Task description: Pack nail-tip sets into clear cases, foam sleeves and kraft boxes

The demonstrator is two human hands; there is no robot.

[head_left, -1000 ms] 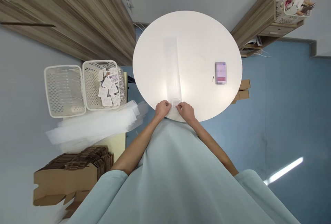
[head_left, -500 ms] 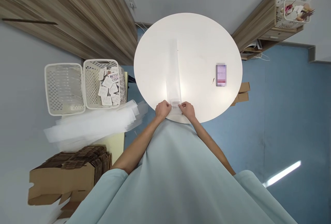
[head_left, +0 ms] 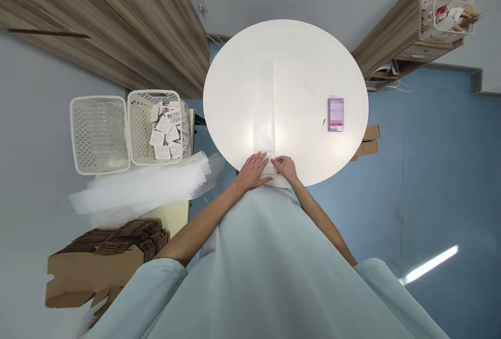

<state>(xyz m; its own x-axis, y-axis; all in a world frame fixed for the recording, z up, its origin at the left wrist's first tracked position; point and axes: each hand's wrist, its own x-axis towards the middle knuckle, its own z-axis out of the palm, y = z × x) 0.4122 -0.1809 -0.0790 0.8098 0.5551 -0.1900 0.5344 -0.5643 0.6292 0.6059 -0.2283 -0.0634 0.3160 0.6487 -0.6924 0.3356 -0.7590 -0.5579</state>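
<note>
A long, translucent white strip of packing sheet (head_left: 264,104) lies flat on the white round table (head_left: 305,51), its near end close to my body. My left hand (head_left: 252,172) rests palm down across that near end, fingers stretched out and thumb apart. Opposite it, my right hand (head_left: 285,166) pinches the strip's right edge between thumb and fingertips. Whatever is at the near end between my hands is mostly covered by my left hand.
A phone-like object (head_left: 335,114), blurred out, lies on the table's right. To the left stand white baskets (head_left: 99,97) (head_left: 154,92), one with small cards, above a pile of translucent sheets (head_left: 144,185) and stacked flat cardboard boxes (head_left: 96,271).
My left hand has gone from pinching the strip's left edge to lying flat over its near end. The strip's far end has shifted slightly right. My right hand keeps its pinch.
</note>
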